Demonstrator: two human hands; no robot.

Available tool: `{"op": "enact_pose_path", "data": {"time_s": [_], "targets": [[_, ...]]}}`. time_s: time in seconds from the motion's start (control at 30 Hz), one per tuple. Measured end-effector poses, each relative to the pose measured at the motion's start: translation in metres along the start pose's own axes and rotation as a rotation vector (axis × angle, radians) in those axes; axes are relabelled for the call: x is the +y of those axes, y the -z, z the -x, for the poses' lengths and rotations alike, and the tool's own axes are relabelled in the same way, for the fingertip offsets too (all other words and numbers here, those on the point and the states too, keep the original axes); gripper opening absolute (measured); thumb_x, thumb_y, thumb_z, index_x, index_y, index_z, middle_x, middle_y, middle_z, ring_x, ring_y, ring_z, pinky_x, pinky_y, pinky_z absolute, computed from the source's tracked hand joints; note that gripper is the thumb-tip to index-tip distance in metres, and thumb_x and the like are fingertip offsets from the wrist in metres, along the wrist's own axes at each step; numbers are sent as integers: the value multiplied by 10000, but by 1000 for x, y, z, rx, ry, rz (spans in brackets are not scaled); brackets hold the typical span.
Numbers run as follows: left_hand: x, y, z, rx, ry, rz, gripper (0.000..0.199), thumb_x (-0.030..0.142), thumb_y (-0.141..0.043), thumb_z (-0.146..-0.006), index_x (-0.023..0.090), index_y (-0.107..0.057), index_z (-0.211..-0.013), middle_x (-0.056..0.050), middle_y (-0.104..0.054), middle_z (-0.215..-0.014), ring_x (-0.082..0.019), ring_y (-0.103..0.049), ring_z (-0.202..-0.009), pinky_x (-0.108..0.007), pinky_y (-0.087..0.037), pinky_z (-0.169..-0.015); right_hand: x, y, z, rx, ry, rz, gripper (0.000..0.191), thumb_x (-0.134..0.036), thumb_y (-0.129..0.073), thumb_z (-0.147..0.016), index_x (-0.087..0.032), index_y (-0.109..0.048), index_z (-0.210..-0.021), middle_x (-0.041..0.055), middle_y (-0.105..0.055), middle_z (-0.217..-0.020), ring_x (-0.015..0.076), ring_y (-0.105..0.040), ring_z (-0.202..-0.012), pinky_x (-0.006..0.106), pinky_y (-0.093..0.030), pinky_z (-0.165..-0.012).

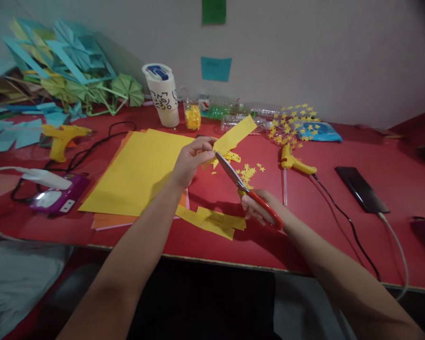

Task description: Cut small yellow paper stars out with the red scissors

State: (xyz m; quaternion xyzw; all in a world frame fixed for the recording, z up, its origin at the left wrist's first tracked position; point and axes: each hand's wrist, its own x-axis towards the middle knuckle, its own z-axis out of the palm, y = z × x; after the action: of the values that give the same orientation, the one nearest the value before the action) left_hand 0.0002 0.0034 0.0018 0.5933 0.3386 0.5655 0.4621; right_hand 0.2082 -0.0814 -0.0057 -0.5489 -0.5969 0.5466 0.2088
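Observation:
Between the fingers of my left hand (194, 158) is a yellow paper strip (235, 134), slanting up to the right. My right hand (260, 208) grips red-handled scissors (251, 189); the blades look closed or nearly so, and their tip is at the strip's lower end by my left fingertips. Below the scissors lie small cut yellow paper stars (247, 174) and yellow scraps (233, 157). More yellow strips (216, 221) rest near the table's front edge. Left of them is a stack of yellow sheets (138, 174) over orange ones.
Yellow glue guns lie left (64, 139) and right (297, 163), with trailing cables. A white tumbler (163, 97), a cup of yellow pieces (192, 117) and plastic bottles (241, 123) line the back. A phone (361, 189) is at right, a purple power strip (60, 196) at left.

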Motion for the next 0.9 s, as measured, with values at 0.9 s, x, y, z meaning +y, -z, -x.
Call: {"op": "enact_pose_path", "data": {"time_s": [0.9], "targets": [[4,1,4,-75,57,92,157,250,-694,-649,179,-575,-576,26,-528,-598,-84,-485,-594,-241,-415,-611,-8,-4,6,-107,120,-48,585,-783,-480,-689,-200,-496,-651,-100,-380,-317,72,-389,-310,318,-522,-608]]}}
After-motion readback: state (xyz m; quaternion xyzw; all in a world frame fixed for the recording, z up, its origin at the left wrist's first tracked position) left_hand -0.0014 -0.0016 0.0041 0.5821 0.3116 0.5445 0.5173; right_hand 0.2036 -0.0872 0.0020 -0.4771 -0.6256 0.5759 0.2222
